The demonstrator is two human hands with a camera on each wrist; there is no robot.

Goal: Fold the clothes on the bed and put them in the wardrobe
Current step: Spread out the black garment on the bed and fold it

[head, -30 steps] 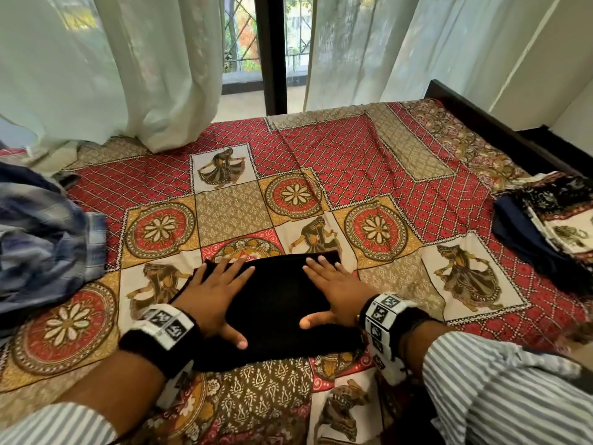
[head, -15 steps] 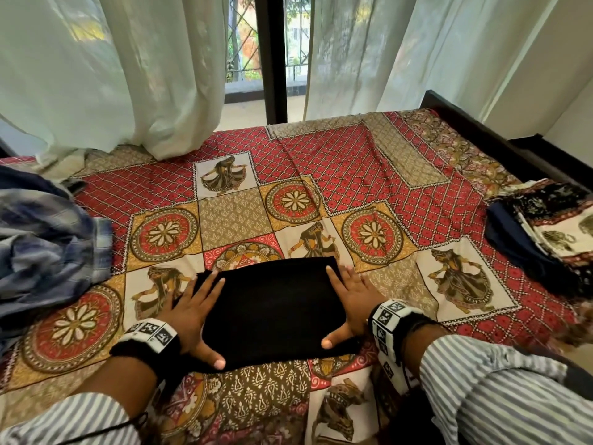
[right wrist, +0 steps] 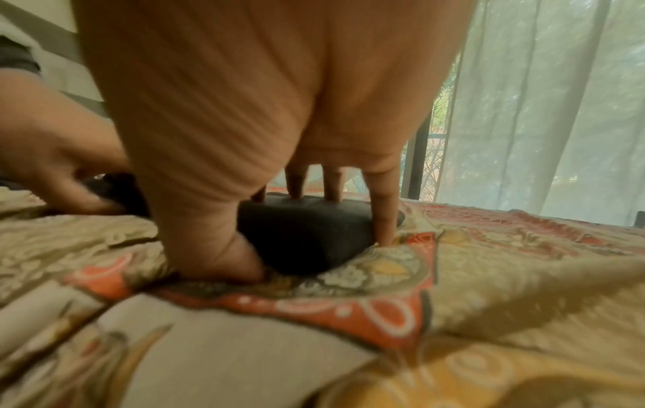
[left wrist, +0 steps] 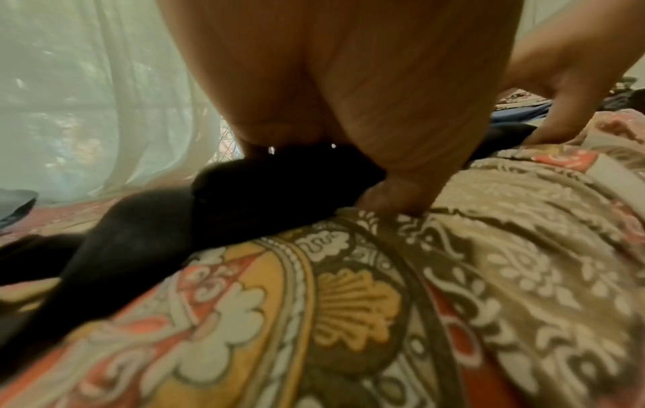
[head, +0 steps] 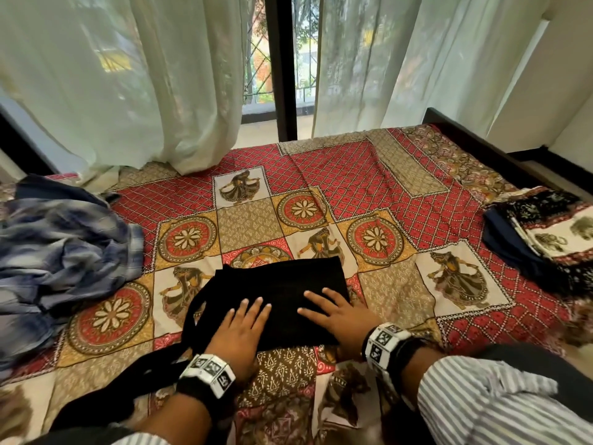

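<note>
Both of my hands lie flat on the folded black garment: my left hand presses its near left part with fingers straight and spread, and my right hand presses its near right edge the same way, thumb tucked down at the fold against the sheet. Neither hand grips anything.

Under them is the bed, covered with a red, gold and brown patchwork sheet printed with dancers and flower medallions. Beyond my fingertips hang two sheer pale curtains, parted at a dark window post with greenery outside. A dark bed frame runs along the far right.

I count one black garment under my palms, one crumpled blue checked shirt well off to the left of my left hand, and one stack of folded printed cloths well off to the right of my right hand.

My black garment is a neat, flat rectangle, plain and matte, lying just ahead of my wrists; a dark strap loops beside its left edge.
</note>
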